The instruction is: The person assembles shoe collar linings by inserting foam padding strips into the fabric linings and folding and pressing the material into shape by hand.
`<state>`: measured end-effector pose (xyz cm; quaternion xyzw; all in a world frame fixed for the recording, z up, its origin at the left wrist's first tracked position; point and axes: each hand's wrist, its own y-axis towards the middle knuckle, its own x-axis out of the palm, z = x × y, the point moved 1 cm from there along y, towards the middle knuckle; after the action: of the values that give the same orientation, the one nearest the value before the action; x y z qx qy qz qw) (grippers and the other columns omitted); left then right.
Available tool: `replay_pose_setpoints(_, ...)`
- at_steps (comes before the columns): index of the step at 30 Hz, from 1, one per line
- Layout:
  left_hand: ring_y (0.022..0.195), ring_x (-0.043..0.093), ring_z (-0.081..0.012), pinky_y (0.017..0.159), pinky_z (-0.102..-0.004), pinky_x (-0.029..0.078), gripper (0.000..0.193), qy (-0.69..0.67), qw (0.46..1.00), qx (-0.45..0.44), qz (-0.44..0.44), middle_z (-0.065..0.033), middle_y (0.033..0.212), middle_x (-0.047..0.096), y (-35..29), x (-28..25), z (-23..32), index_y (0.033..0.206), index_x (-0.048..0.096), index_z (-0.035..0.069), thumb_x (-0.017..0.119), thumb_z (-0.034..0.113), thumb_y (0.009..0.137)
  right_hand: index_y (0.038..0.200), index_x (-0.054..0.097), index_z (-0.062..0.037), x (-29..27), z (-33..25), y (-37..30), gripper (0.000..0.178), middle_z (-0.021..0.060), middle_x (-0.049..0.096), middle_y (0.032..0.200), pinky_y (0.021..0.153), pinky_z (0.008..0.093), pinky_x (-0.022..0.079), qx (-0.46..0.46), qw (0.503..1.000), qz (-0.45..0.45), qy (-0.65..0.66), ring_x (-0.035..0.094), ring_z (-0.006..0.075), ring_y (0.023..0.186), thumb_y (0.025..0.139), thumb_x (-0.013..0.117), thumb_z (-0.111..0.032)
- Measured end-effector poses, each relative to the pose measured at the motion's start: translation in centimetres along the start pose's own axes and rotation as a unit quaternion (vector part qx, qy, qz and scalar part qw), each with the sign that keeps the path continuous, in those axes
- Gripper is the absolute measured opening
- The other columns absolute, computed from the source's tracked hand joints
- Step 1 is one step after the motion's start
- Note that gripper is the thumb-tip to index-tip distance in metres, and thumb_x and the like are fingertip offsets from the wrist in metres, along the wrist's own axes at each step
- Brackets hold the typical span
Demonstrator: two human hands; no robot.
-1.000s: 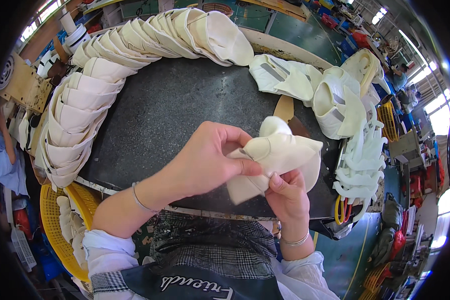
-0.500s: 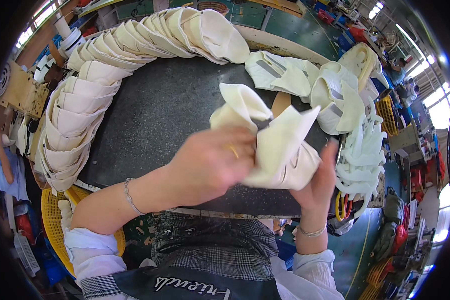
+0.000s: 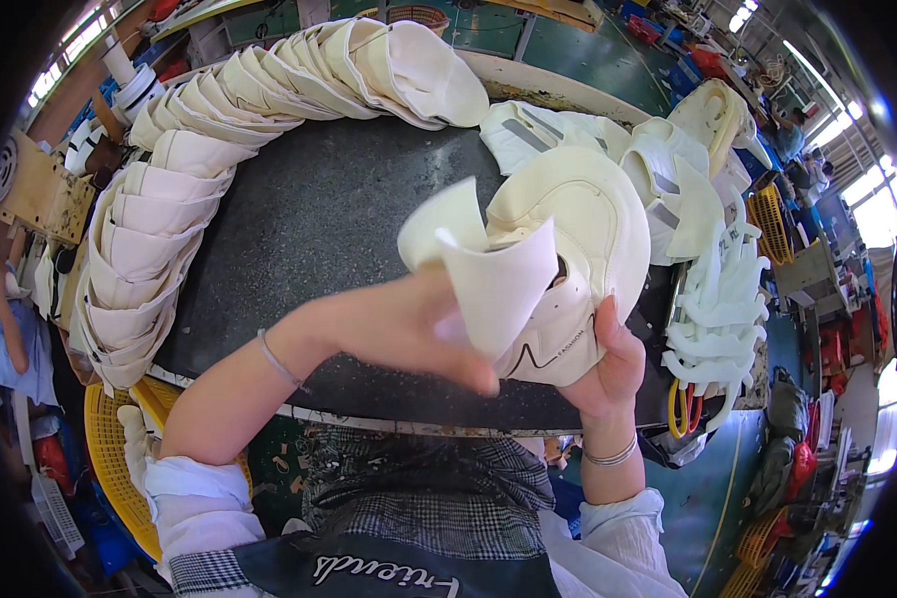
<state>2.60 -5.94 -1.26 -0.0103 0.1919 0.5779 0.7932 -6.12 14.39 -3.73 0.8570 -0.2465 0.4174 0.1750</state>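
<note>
A cream shoe upper (image 3: 608, 229) is held over the dark tabletop, its rounded toe pointing away from me and its heel flaps spread toward the left. My right hand (image 3: 608, 369) grips its lower right side, thumb on the outer face and fingers underneath. At the left flap is my left hand (image 3: 399, 319), slightly blurred; its fingers go behind the flap and its thumb lies along the lower edge. White uppers with grey strips (image 3: 538, 135) lie just beyond the held one.
Nested cream uppers (image 3: 159, 214) curve along the table's left and far edges. At the right are a pile of pale shoe-shaped inserts (image 3: 713, 309) and scissors with yellow and red handles (image 3: 683, 407). A yellow basket (image 3: 115, 468) stands below the left table edge.
The shoe upper has been turned and opened out, so its rounded toe now shows. My left hand has shifted left along the flap; my right hand has closed onto the side.
</note>
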Motion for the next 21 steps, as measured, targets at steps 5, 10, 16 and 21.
replay_pose_setpoints(5,0.111,0.058,-0.0194,0.098,-0.0370,0.046,0.048,-0.464,0.880,-0.041,0.094,-0.0097,0.121,0.059,-0.1,0.5,-2.6,0.128,0.051,0.001,0.069,0.014,0.086,0.147,0.020,-0.0024,1.1,0.9,-0.1,0.065,0.0164,0.036,0.145,0.109,0.0482,0.034,0.056,0.997,0.018,0.051,0.041,0.0320,0.132,0.096,0.051,-0.028)
replay_pose_setpoints(10,0.108,0.060,-0.0186,0.096,-0.0372,0.048,0.036,-0.497,0.847,-0.092,0.164,-0.0093,0.119,0.062,0.6,0.7,-3.0,0.122,0.057,0.001,0.065,0.012,0.089,0.147,0.018,-0.0032,0.7,1.0,-0.8,0.065,0.0160,0.035,0.146,0.108,0.0519,0.033,0.037,0.997,0.013,-0.072,0.039,0.0331,0.133,0.096,0.052,-0.027)
replay_pose_setpoints(16,0.102,0.063,-0.0171,0.092,-0.0354,0.051,0.033,-0.441,0.873,-0.104,0.181,-0.0085,0.115,0.063,2.0,0.2,-3.5,0.120,0.059,0.002,0.064,0.011,0.089,0.147,0.017,-0.0016,-0.1,1.8,-1.2,0.075,0.0171,0.036,0.146,0.107,0.0533,0.034,0.009,0.997,0.022,-0.074,0.040,0.0345,0.132,0.091,0.061,-0.025)
replay_pose_setpoints(21,0.105,0.061,-0.0145,0.093,-0.0314,0.049,0.038,-0.447,0.889,-0.091,0.036,-0.0080,0.116,0.063,0.9,-0.5,-3.3,0.122,0.058,0.002,0.067,0.008,0.086,0.145,0.022,0.0012,0.3,0.6,-0.9,0.081,0.0181,0.041,0.142,0.106,0.0504,0.037,-0.016,0.991,0.010,-0.135,0.044,0.0345,0.128,0.082,0.071,-0.018)
